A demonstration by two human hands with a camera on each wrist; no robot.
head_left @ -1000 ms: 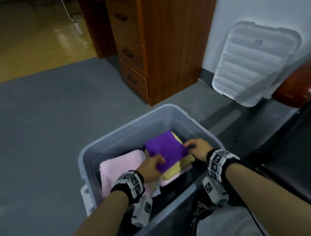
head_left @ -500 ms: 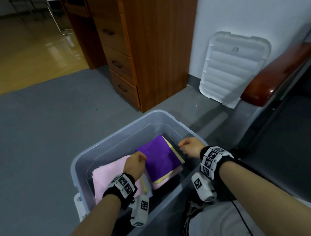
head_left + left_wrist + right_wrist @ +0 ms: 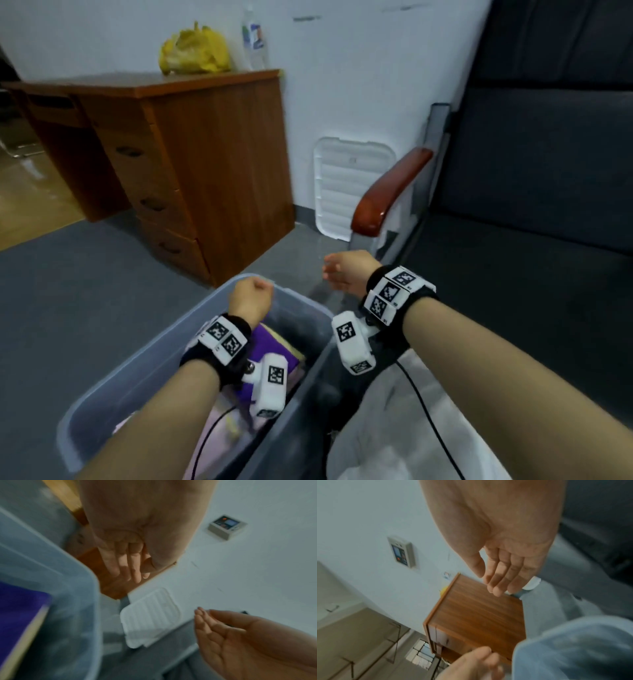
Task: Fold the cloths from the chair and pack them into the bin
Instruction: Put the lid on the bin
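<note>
The translucent grey bin (image 3: 144,363) stands on the floor at the lower left. Inside it a folded purple cloth (image 3: 265,344) lies on a yellow cloth (image 3: 291,349), beside a pink cloth (image 3: 219,428); my left forearm hides much of them. My left hand (image 3: 251,296) hovers above the bin's far rim, fingers loosely curled, holding nothing. My right hand (image 3: 342,270) is past the bin's right corner, palm open and empty. The left wrist view shows relaxed fingers (image 3: 132,566) and the purple cloth (image 3: 17,615). The chair (image 3: 513,308) is at the right; no cloth shows on the visible seat.
A wooden drawer cabinet (image 3: 205,164) stands behind the bin, with a yellow bag (image 3: 193,49) and a bottle (image 3: 253,37) on top. The white bin lid (image 3: 349,185) leans on the wall beside the chair's red-brown armrest (image 3: 390,192). Grey floor lies to the left.
Both hands have let go of the purple cloth and risen out of the bin; the right hand moved toward the chair. The head view has tilted up.
</note>
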